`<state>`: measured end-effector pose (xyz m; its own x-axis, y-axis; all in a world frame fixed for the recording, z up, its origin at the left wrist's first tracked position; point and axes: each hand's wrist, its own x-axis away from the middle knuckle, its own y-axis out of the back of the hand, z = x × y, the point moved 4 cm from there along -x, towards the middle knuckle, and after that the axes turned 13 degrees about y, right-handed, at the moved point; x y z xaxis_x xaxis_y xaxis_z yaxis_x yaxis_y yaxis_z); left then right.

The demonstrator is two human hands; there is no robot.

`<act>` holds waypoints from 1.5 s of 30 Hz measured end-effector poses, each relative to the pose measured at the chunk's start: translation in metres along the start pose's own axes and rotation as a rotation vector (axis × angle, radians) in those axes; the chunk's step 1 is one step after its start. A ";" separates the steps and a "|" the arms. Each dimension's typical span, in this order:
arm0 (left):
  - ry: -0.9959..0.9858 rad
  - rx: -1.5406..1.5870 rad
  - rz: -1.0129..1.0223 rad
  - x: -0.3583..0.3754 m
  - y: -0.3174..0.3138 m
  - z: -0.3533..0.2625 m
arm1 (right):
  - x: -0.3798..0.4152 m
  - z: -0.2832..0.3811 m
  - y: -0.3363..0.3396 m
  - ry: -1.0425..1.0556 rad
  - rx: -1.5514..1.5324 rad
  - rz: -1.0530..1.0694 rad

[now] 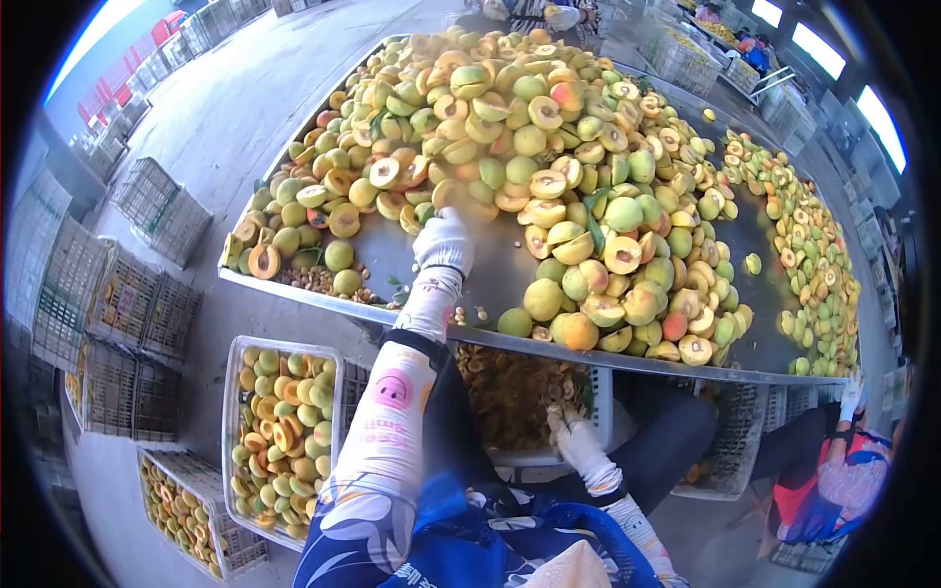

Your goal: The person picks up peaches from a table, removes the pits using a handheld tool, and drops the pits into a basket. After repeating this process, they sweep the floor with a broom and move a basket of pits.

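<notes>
My left hand, in a white glove, reaches onto the metal table at the near edge of the fruit pile. Its fingers are closed; a blurred yellow fruit is at their tips, and whether it is held is unclear. Many fruits in the pile are halved, some with pits showing. Below the table edge, my right hand, also gloved, is over the right side of a white crate with brown pits or scraps in it. Its fingers point forward, slightly apart, with nothing visible held.
A crate of fruit stands left of my legs, with another beyond it. Stacked crates stand farther left. A co-worker sits at the right by the table corner; another person's gloved hand shows beyond the pile.
</notes>
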<state>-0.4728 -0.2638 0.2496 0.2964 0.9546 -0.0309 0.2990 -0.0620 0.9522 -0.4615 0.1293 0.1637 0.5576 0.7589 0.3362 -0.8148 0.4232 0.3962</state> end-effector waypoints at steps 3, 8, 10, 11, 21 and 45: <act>-0.152 -0.045 -0.063 -0.002 -0.015 -0.013 | 0.004 0.013 -0.009 0.052 -0.155 -0.006; -0.102 0.175 0.324 0.023 0.022 0.019 | 0.011 0.022 -0.011 0.059 -0.271 0.017; -0.036 0.553 0.575 0.047 0.029 0.041 | 0.013 0.030 -0.004 0.063 -0.226 0.014; 0.049 0.879 0.671 0.064 0.032 0.049 | 0.012 0.039 0.000 0.106 -0.182 0.000; 0.286 1.666 0.749 0.217 0.067 0.053 | 0.026 0.166 -0.002 0.853 0.216 -0.216; 0.078 1.349 0.853 0.232 0.067 0.074 | 0.023 0.145 -0.045 -0.049 -0.559 0.318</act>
<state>-0.3172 -0.0681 0.2841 0.7567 0.5166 0.4006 0.6367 -0.7214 -0.2724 -0.3894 0.0557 0.2772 0.2710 0.8720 0.4077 -0.8938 0.3852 -0.2299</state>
